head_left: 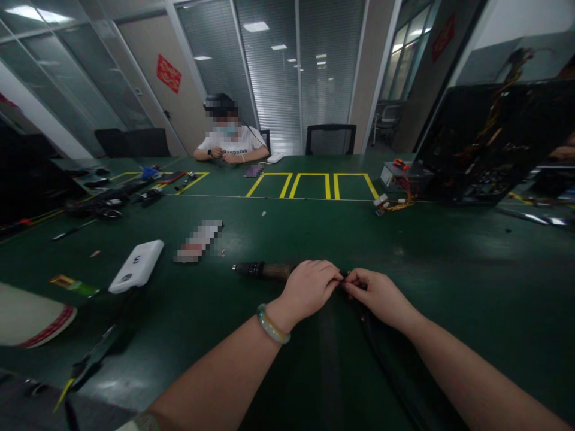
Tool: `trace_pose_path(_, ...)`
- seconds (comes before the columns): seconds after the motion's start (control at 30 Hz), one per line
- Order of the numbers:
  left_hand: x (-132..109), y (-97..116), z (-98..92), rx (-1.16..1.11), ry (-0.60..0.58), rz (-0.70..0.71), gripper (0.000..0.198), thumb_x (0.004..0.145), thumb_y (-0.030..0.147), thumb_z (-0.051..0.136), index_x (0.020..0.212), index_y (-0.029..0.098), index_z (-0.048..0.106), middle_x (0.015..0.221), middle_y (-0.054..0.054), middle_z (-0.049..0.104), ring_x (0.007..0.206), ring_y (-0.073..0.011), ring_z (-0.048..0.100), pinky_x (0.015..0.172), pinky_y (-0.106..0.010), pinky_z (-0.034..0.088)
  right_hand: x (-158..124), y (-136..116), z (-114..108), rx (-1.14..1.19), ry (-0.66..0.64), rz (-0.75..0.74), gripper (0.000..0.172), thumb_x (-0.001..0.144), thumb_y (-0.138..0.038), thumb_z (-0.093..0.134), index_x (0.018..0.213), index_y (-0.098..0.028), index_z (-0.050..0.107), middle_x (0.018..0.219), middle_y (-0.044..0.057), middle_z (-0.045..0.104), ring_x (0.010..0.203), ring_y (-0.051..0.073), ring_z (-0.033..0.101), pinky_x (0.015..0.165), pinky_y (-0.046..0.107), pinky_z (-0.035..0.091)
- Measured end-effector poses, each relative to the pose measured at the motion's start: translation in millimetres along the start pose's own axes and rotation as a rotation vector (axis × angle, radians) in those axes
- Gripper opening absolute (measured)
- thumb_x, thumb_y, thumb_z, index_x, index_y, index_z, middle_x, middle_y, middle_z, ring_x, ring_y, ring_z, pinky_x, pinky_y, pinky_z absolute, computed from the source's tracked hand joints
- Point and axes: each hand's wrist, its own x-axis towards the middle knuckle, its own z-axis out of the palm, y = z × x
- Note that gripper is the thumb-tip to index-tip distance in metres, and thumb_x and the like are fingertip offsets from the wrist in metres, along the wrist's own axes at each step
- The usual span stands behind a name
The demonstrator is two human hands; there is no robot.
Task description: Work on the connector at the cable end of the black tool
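The green table spans the room, with an open computer case far right. At near centre lies a dark rod. The left hand is closed over its right end, touching the right hand, which pinches a black cable.

A long dark green table fills the room, with yellow tape rectangles marked near its far edge. Beyond the table stand an empty black chair and glass walls with grey blinds. Ceiling lights glow behind the glass, and a red paper ornament hangs on a beige wall.
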Motion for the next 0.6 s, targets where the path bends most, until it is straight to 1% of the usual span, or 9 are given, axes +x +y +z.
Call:
trace_pose_path(0.4,-0.2,1.1,-1.9,0.015,-0.019,-0.001,0.014,0.090,0.018,0.057,0.102,0.022,0.063,0.107,-0.002,0.064,0.102,-0.0183,0.059,0.092,-0.036,0.044,-0.5,-4.6,-1.8,0.009,-0.006,0.015,0.019,0.089,-0.036,0.054,0.084,-0.022,0.065,0.074,-0.002,0.069,0.069,0.016,0.063,0.061,0.026,0.042)
trace_pose_path(0.6,-0.1,3.1,-4.8,0.035,-0.029,-0.003,0.013,0.094,0.022,0.054,0.102,0.021,0.063,0.107,-0.002,0.065,0.103,-0.0177,0.059,0.092,-0.035,0.045,0.3,-1.8,-1.2,0.009,-0.008,0.020,0.020,0.089,-0.037,0.054,0.085,-0.021,0.066,0.074,-0.001,0.069,0.068,0.016,0.063,0.062,0.026,0.042)
